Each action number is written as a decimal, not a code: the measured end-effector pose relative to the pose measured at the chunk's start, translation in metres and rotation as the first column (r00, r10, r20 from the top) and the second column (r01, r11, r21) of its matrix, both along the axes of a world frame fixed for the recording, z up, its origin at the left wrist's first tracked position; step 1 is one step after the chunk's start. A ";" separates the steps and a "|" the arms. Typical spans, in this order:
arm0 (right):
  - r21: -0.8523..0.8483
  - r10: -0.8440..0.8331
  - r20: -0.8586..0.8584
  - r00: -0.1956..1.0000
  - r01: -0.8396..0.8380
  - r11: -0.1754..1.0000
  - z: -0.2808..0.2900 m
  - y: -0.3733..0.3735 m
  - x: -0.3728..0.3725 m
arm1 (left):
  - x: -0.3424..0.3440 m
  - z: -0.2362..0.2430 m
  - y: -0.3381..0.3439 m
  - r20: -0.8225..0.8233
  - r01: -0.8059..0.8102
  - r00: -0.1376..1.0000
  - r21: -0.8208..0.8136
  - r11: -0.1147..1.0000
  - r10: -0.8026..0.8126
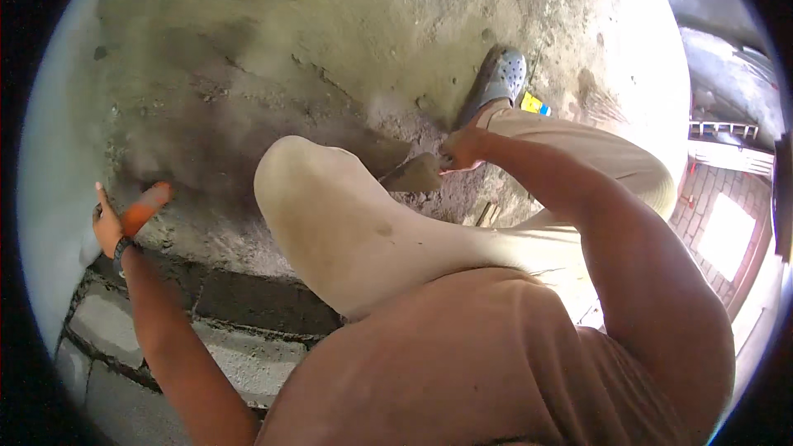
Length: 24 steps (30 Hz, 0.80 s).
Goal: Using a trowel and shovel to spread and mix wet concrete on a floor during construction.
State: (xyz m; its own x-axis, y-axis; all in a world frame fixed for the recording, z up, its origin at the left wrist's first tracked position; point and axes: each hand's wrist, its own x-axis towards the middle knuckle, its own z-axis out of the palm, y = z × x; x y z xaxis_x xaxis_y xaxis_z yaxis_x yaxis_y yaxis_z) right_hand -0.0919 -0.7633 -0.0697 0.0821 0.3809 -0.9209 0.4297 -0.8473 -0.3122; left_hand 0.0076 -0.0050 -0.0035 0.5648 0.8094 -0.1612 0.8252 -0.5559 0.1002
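Note:
My right hand (467, 149) is closed around the handle of a trowel (420, 175). Its grey blade points left, low over the rough ground beside my bent knee. At the far left, by the pale wall, is my left hand (107, 227), with a dark band on the wrist. One finger stretches upward; the others show only in part. An orange, rounded, elongated thing (144, 208) sits right against this hand, blurred. I cannot make out its kind or whether the hand grips it.
Damp, uneven grey-brown ground (347, 25) spreads ahead. My right foot wears a grey clog (508, 74), with a yellow and blue packet (535, 104) beside it. Grey blocks with mortar joints (248, 355) run along the lower left. A small wooden piece (487, 214) lies near my leg.

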 end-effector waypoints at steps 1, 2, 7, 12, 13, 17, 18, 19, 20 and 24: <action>0.026 0.055 0.110 0.992 -0.058 0.998 -0.004 0.001 -0.011 | -0.006 0.002 0.016 0.012 -0.007 1.000 -0.016 1.000 0.008; 0.035 0.052 0.092 0.994 -0.056 0.998 -0.011 0.001 -0.013 | -0.012 0.002 0.029 0.024 -0.016 1.000 -0.031 0.999 0.016; 0.213 -0.276 -0.015 0.961 0.273 0.938 -0.023 -0.025 0.076 | -0.001 0.000 -0.001 0.053 0.020 0.998 -0.046 0.999 -0.017; -0.033 -0.634 0.051 0.772 0.635 0.772 0.039 0.004 0.125 | -0.004 0.001 -0.004 0.035 -0.029 0.999 -0.107 0.994 0.033; -0.021 -0.631 0.051 0.774 0.632 0.774 0.043 0.005 0.117 | -0.004 0.004 0.010 0.046 0.009 0.999 -0.068 0.998 -0.006; 0.097 -0.369 -0.010 0.929 0.368 0.925 0.029 0.004 0.059 | 0.006 0.002 -0.015 0.026 -0.003 1.000 -0.051 0.999 0.004; -0.024 -0.200 0.051 0.978 0.202 0.979 0.024 0.014 0.053 | 0.004 0.003 -0.011 0.031 -0.013 0.999 -0.047 0.999 0.015; -0.019 -0.191 0.055 0.980 0.192 0.981 0.021 0.017 0.055 | 0.002 0.004 -0.005 0.019 -0.003 1.000 -0.056 0.998 0.004; 0.064 -0.188 0.204 0.961 0.178 0.982 0.019 0.020 0.058 | 0.001 0.006 0.000 0.008 0.007 1.000 -0.065 0.998 -0.007; 0.048 -0.411 0.322 0.853 0.418 0.907 0.012 0.059 0.119 | 0.001 0.000 0.002 0.008 -0.008 1.000 -0.028 1.000 0.009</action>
State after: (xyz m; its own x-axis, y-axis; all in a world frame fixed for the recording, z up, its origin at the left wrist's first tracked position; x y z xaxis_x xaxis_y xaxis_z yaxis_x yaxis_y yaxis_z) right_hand 0.0270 -0.7039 -0.0580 0.5167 0.2256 -0.8259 0.1094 -0.9742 -0.1976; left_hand 0.0085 -0.0030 -0.0040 0.5592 0.8095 -0.1789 0.8290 -0.5457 0.1221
